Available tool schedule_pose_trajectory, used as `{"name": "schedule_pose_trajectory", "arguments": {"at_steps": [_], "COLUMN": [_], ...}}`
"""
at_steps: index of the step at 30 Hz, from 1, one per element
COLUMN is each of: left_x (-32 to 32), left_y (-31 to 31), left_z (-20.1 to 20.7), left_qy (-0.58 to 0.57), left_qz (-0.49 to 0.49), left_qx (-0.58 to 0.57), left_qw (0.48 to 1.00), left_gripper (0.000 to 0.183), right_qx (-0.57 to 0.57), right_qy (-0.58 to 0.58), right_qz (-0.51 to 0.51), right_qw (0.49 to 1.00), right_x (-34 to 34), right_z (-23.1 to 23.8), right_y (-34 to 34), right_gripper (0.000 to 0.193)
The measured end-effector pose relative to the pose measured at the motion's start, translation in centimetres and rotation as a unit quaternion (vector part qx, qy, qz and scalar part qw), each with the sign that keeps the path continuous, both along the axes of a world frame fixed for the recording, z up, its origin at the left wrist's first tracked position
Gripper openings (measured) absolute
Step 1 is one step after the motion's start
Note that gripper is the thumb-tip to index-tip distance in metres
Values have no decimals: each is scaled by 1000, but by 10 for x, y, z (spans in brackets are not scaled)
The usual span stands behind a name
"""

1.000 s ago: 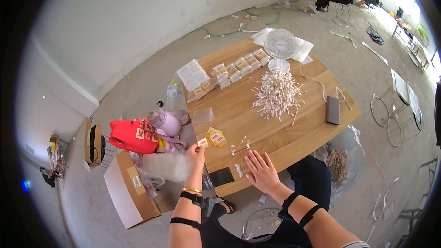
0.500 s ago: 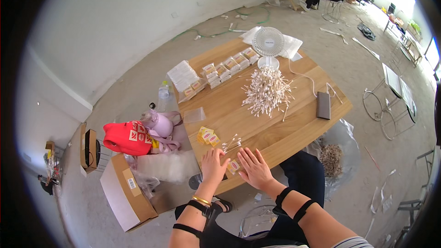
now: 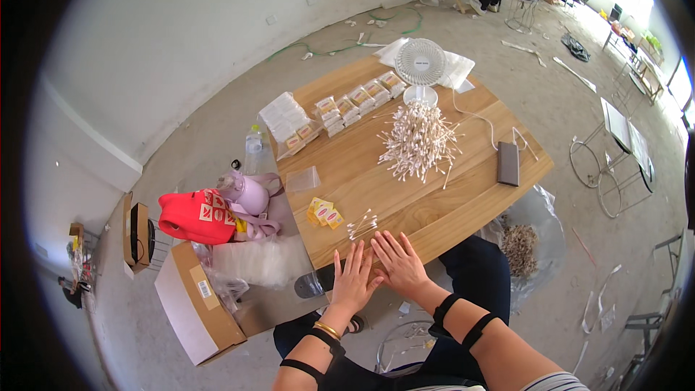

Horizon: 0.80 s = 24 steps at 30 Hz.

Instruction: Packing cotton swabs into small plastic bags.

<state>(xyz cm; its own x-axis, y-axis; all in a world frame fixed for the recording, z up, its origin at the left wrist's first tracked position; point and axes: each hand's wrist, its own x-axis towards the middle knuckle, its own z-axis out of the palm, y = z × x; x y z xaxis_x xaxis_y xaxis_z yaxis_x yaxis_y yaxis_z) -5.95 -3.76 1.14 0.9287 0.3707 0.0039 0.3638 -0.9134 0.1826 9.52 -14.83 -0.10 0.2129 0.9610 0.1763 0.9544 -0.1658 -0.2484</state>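
My left hand (image 3: pixel 352 280) lies at the front edge of the wooden table (image 3: pixel 463 217), fingers stretched out and pointing away from me. Close beside it, my right hand (image 3: pixel 400 265) rests flat with its fingers extended. Whatever is beneath the palms is hidden. Just beyond the fingertips lies a small group of cotton swabs (image 3: pixel 363 224). Several yellow-and-white cards (image 3: pixel 324 213) overlap to the left of them, with a clear plastic bag (image 3: pixel 302 179) farther back. A large heap of loose cotton swabs (image 3: pixel 418 143) covers the table's middle.
Behind the heap stands a white fan (image 3: pixel 420 64), its cable running toward a grey power bank (image 3: pixel 508 164). Packed swab bundles (image 3: pixel 360 101) line the far left edge. An open carton (image 3: pixel 210 297) and a red bag (image 3: pixel 194 216) flank the table's left; a plastic sack (image 3: pixel 532 246) sits at right.
My left hand has shifted right and straightened its bent fingers. The yellow card that showed between my hands is now out of sight. My right hand stays nearly in place.
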Motion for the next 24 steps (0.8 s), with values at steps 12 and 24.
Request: {"name": "schedule_pose_trajectory", "arguments": {"at_steps": [12, 24], "left_x": [-40, -83], "left_y": [-4, 16], "left_z": [5, 14], "left_qy": [-157, -132], "left_qz": [249, 356], "left_qx": [-27, 37], "left_qw": [955, 924], "left_gripper": [78, 33], "right_qx": [-22, -28], "right_qy": [0, -29], "right_qz": [-15, 15], "right_qw": [1000, 999], "right_x": [-7, -73], "right_z": [2, -9], "right_y": [3, 39], "right_gripper": [73, 74]}}
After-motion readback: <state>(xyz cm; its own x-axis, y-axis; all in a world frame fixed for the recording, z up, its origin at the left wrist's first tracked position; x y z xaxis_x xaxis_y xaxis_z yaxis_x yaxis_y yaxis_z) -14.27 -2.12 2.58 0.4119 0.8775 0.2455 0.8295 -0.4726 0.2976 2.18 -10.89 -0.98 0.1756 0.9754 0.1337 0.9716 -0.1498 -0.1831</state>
